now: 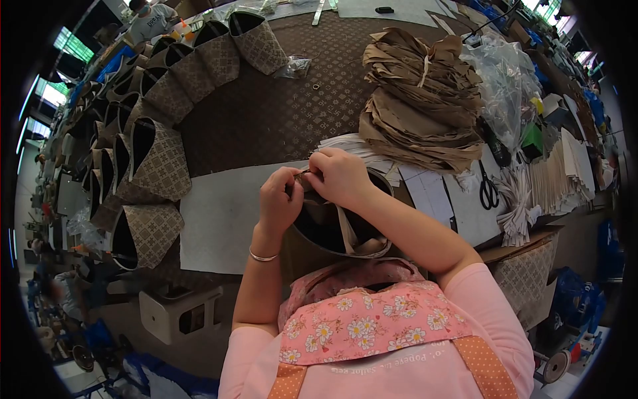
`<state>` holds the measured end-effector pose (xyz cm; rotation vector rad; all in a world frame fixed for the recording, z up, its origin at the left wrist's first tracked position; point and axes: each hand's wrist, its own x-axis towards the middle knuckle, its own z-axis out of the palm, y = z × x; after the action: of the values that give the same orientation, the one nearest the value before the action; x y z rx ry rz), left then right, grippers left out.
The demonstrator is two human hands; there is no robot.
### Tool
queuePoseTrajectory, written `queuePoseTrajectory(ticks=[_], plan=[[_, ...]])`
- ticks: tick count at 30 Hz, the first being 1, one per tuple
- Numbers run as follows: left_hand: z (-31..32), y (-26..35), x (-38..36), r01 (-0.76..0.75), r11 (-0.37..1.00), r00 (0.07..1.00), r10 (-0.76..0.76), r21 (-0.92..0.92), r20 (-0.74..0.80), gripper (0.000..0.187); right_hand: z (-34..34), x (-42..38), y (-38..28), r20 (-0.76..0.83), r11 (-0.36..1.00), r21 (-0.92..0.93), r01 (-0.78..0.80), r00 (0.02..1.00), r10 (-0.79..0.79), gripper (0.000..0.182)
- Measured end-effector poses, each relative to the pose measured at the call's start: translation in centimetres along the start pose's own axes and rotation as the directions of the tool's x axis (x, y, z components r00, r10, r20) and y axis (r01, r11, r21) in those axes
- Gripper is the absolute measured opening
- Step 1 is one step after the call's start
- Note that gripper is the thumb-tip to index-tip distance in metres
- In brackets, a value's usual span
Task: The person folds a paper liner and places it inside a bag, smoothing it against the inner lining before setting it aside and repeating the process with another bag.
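Observation:
Both hands meet at the far rim of a round, dark-lined bag (332,229) that stands open in front of my body. My left hand (280,197), with a bracelet at the wrist, has its fingers curled in a pinch at the rim. Close beside it, my right hand (340,174) pinches a small dark piece at the same rim, too small to make out. Inside the bag hang tan strips (347,233). A white sheet (222,219) lies to the left of the bag.
Patterned bag bodies (159,159) stand in rows at the left. Stacked brown paper (422,100), clear plastic (502,86) and black scissors (489,193) lie at the right. A small ring (316,86) is on the patterned material. A stool (179,312) stands lower left.

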<state>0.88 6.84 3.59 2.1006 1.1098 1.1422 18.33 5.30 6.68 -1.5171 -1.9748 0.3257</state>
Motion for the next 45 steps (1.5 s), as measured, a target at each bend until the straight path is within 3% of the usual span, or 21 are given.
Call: queuePoseTrajectory(ticks=[6, 8, 13, 18, 23, 24, 26, 27, 29, 31, 32, 33, 35, 36, 39, 42, 45], plan=[[-0.4, 2.0, 0.2, 0.127, 0.969, 0.992, -0.127, -0.212, 0.013, 0.009, -0.3, -0.4, 0.8, 0.006, 1.000, 0.001, 0.025, 1.000, -0.025, 0.017], [-0.2, 1.1, 0.2, 0.027, 0.999, 0.999, -0.026, -0.037, 0.026, 0.013, -0.1, -0.5, 1.5, -0.025, 0.996, 0.035, 0.078, 0.997, -0.077, 0.016], [-0.4, 1.1, 0.3, -0.002, 1.000, 1.000, 0.002, 0.004, 0.026, 0.015, -0.8, -0.7, 2.2, 0.063, 0.995, 0.092, 0.025, 0.998, -0.030, 0.014], [-0.6, 1.3, 0.6, -0.037, 0.998, 0.998, 0.035, 0.041, 0.045, 0.013, -0.6, -0.6, 2.2, 0.025, 0.996, 0.061, 0.070, 0.997, -0.071, 0.011], [-0.9, 2.2, 0.9, 0.041, 0.999, 0.990, -0.045, 0.030, 0.133, 0.009, -0.5, -0.8, 2.1, 0.076, 0.994, 0.046, 0.102, 0.992, -0.106, 0.009], [-1.1, 2.5, 1.1, 0.043, 0.999, 0.991, -0.046, 0.027, 0.126, 0.009, -0.5, -1.0, 2.0, 0.026, 0.990, 0.057, 0.132, 0.991, -0.134, 0.011], [-1.6, 3.3, 1.6, 0.109, 0.991, 0.956, -0.126, 0.077, 0.265, 0.008, -0.5, -1.7, 1.6, -0.011, 0.983, 0.065, 0.172, 0.985, -0.172, 0.013], [-1.8, 3.2, 1.7, 0.116, 0.991, 0.959, -0.131, 0.072, 0.253, 0.008, -0.5, -2.3, 1.3, 0.053, 0.987, 0.054, 0.149, 0.987, -0.152, 0.016], [-2.1, 3.2, 1.9, -0.018, 0.980, 0.966, -0.035, 0.199, 0.257, 0.008, -0.9, -3.6, 0.4, 0.121, 0.991, 0.034, 0.133, 0.983, -0.136, 0.019], [-2.6, 4.5, 1.9, 0.001, 0.984, 0.973, -0.042, 0.178, 0.227, 0.007, -2.4, -4.8, -1.3, 0.573, 0.950, -0.278, 0.140, 0.818, 0.047, 0.026], [-2.9, 5.5, 2.0, 0.014, 0.987, 0.978, -0.047, 0.160, 0.204, 0.007, -2.7, -4.3, -2.5, 0.715, 0.942, -0.331, -0.063, 0.635, 0.294, 0.029], [-3.1, 6.9, 1.9, 0.015, 0.989, 0.977, -0.046, 0.150, 0.207, 0.007, -1.9, -4.4, -2.2, 0.714, 0.938, -0.339, -0.068, 0.631, 0.304, 0.029], [-3.4, 10.1, 1.6, -0.174, 0.978, 0.961, 0.143, 0.118, 0.236, 0.006, 2.4, -5.6, 0.5, 0.640, 0.997, -0.076, 0.003, 0.767, 0.046, 0.033], [-3.6, 11.4, 1.4, -0.175, 0.979, 0.961, 0.146, 0.107, 0.236, 0.006, 6.8, -6.0, 3.3, 0.497, 0.946, 0.316, -0.065, 0.861, -0.107, 0.034], [-4.3, 12.8, 0.8, -0.284, 0.954, 0.940, 0.257, 0.095, 0.225, 0.006, 6.5, -6.5, 1.8, 0.506, 0.926, 0.361, -0.115, 0.858, -0.090, 0.035], [-5.7, 11.9, 0.0, -0.252, 0.959, 0.955, 0.225, 0.131, 0.193, 0.005, 5.2, -6.6, -0.8, 0.518, 0.879, 0.441, -0.182, 0.851, -0.084, 0.037], [-7.7, 10.6, -1.2, -0.117, 0.972, 0.976, 0.075, 0.202, 0.207, 0.005, 3.4, -6.1, -3.6, 0.532, 0.820, 0.517, -0.245, 0.843, -0.083, 0.038]])
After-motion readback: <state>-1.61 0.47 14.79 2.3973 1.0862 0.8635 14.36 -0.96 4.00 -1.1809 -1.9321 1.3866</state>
